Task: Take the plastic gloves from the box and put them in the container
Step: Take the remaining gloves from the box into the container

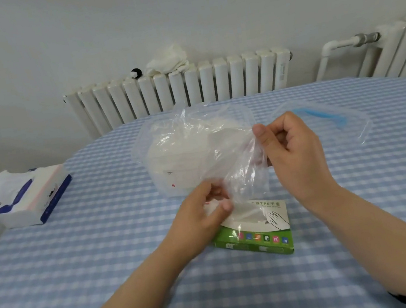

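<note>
A table (105,247) under a blue-and-white checked cloth fills the lower view; behind it a white radiator (179,88) is seen along the wall, with a white rag (167,60) lying on top; a tissue pack (29,195) is set near the table's left edge. A clear container (161,165) stands at the middle of the table, already part-filled with crumpled clear plastic; its clear lid (337,123), with a blue strip, lies to the right of it, apart. The green-and-white box (255,230) lies flat just in front of the container. A clear glove (239,172) is held up between box and container, stretched between both hands, its lower end trailing to the box's opening. The right hand (293,150) is raised above the table, thumb and curled fingers pinching the glove's upper edge; the left hand (200,215) is lower, over the box's near-left corner, fingers curled and pinching the glove's lower part.
</note>
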A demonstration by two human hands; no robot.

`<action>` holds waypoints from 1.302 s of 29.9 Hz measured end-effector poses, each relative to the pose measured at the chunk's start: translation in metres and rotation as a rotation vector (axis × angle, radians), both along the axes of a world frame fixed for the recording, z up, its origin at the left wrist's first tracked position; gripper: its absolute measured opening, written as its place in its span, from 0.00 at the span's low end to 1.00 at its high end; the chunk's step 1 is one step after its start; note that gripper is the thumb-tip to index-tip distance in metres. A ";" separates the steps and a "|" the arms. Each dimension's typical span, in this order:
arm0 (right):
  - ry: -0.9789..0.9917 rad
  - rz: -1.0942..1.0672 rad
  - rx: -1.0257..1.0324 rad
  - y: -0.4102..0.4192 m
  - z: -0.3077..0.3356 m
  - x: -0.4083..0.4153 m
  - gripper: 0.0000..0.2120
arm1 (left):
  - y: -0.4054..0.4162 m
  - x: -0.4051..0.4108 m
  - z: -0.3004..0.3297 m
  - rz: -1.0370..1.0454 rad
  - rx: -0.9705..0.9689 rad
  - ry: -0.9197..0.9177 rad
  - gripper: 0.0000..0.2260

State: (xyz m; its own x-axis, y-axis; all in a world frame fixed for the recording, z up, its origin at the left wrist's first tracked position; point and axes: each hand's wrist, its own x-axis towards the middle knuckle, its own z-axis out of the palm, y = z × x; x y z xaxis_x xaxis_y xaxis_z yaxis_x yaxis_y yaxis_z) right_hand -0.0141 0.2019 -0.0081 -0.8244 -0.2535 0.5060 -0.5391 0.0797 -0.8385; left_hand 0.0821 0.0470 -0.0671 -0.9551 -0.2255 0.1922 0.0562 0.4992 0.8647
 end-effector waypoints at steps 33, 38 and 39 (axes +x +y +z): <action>0.742 0.156 0.090 -0.007 -0.052 0.003 0.04 | -0.093 -0.117 0.088 0.512 -0.601 -0.102 0.15; 0.695 0.175 0.180 -0.009 -0.056 0.003 0.03 | -0.093 -0.115 0.083 0.557 -0.882 -0.191 0.12; 0.684 0.177 0.205 -0.009 -0.057 0.003 0.03 | -0.093 -0.115 0.084 0.565 -0.928 -0.217 0.12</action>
State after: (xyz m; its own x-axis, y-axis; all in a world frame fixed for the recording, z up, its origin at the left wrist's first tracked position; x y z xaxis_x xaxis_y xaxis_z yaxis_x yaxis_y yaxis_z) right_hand -0.0112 0.1924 -0.0652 -0.2795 -0.4982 0.8208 -0.9557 0.0625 -0.2875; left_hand -0.0327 -0.0458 0.0166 -0.7942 -0.4945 0.3531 -0.4913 0.8645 0.1058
